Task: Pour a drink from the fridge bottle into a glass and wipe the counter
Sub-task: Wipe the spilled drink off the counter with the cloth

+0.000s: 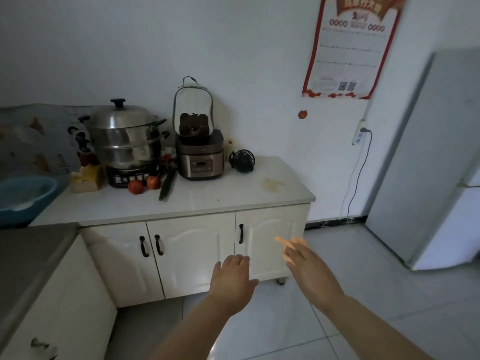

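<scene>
Both hands, left hand (232, 278) and right hand (306, 266), spread empty before counter (233, 196); fridge (441, 157) right.

Both bare hands, the left hand (232, 278) and the right hand (306, 266), reach out empty with loose fingers before the white counter (233, 193), which carries a steel steamer pot (124, 133), a rice cooker (200, 158) and a yellowish stain (272, 183), while the white fridge (436, 162) stands to the right.
</scene>
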`<state>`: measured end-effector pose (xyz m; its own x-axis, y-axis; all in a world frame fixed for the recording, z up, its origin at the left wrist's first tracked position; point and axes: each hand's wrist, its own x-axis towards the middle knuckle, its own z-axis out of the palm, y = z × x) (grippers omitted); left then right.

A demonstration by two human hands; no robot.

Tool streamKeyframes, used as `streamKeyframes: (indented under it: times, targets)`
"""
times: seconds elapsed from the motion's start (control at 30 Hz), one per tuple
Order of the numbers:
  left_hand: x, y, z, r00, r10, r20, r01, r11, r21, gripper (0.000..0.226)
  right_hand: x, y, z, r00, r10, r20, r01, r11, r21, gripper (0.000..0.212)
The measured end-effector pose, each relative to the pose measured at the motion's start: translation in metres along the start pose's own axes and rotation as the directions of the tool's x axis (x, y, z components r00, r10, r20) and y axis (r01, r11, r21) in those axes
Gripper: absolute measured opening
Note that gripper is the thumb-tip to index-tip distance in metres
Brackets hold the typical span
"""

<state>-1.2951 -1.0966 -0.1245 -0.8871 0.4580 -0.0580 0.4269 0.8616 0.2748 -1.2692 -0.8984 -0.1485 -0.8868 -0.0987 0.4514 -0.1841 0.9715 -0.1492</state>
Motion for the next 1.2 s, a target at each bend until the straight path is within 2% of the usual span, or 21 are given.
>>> streamKeyframes:
  times: [0.13, 0.27, 0.37, 0.57, 0.73, 0.8, 1.07, 1.2]
  targets:
    - [0.07, -0.013, -0.014, 0.998, 0.054, 0.018, -0.054, 0.998, 0.015, 0.056, 0.053, 0.025, 0.017, 0.997, 0.083, 0.01, -0.083, 0.996, -0.021, 0.029]
    - [0.127, -0.018, -0.018, 0.996, 0.087, 0.037, -0.087, 0.996, 0.015, 0.057, 0.092, 0.054, 0.033, 0.988, 0.154, 0.033, -0.153, 0.988, -0.027, 0.029]
    - [0.171, -0.023, -0.015, 0.994, 0.086, 0.061, -0.087, 0.996, 0.017, 0.057, 0.123, 0.083, 0.053, 0.982, 0.183, 0.052, -0.184, 0.983, 0.012, 0.038]
    - [0.276, -0.025, -0.004, 0.997, 0.042, 0.065, -0.044, 0.999, 0.032, 0.055, 0.198, 0.151, 0.106, 0.989, 0.131, 0.071, -0.133, 0.991, 0.026, 0.034]
    - [0.365, -0.015, -0.001, 0.997, -0.011, 0.081, 0.009, 1.0, 0.024, 0.057, 0.264, 0.205, 0.136, 0.995, 0.044, 0.091, -0.055, 0.992, 0.114, 0.039]
    - [0.395, -0.011, 0.0, 0.996, -0.035, 0.078, 0.034, 0.999, 0.016, 0.057, 0.286, 0.228, 0.15, 0.993, 0.002, 0.114, -0.013, 0.995, 0.099, 0.041]
    - [0.479, -0.027, 0.017, 0.982, -0.111, 0.151, 0.11, 0.994, 0.015, 0.052, 0.343, 0.258, 0.198, 0.973, 0.002, 0.231, -0.042, 0.985, 0.167, 0.033]
    - [0.518, -0.038, 0.026, 0.974, -0.153, 0.167, 0.172, 0.979, -0.107, 0.048, 0.36, 0.264, 0.221, 0.957, 0.029, 0.288, -0.08, 0.983, 0.165, 0.041]
